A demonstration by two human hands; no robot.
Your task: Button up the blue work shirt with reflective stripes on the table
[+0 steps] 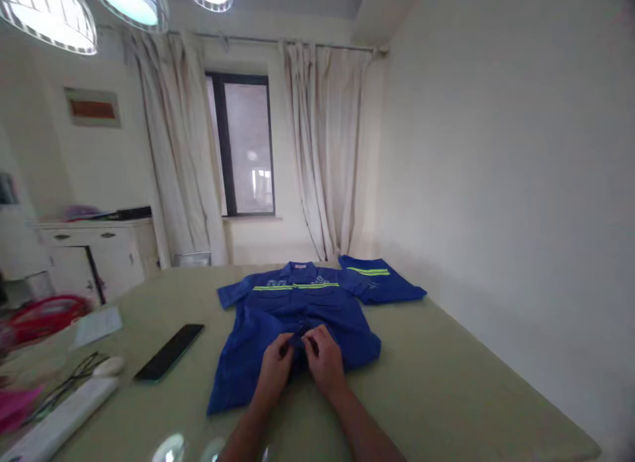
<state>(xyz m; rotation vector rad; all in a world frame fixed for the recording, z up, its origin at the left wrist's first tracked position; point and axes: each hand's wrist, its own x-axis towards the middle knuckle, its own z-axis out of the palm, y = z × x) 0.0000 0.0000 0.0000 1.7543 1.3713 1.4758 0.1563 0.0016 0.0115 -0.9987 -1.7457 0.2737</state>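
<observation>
Blue shirt (302, 306) — how does it lie?

Face up on the worktop (446, 382), long axis running away from the person: collar (300, 266) far, hem (232, 402) near.

State of the left hand (276, 360)?

Closed, fingertips pinching cloth at the lower front.

Right hand (324, 359)?

Closed likewise, just beside the left. Exact bit gripped: too small to tell.

Which is nearer the shirt's centre line?

Neither, by eye — it passes between them, and most of the shirt lies ahead, beyond the fingertips. Near corner spreads out to the left.
</observation>
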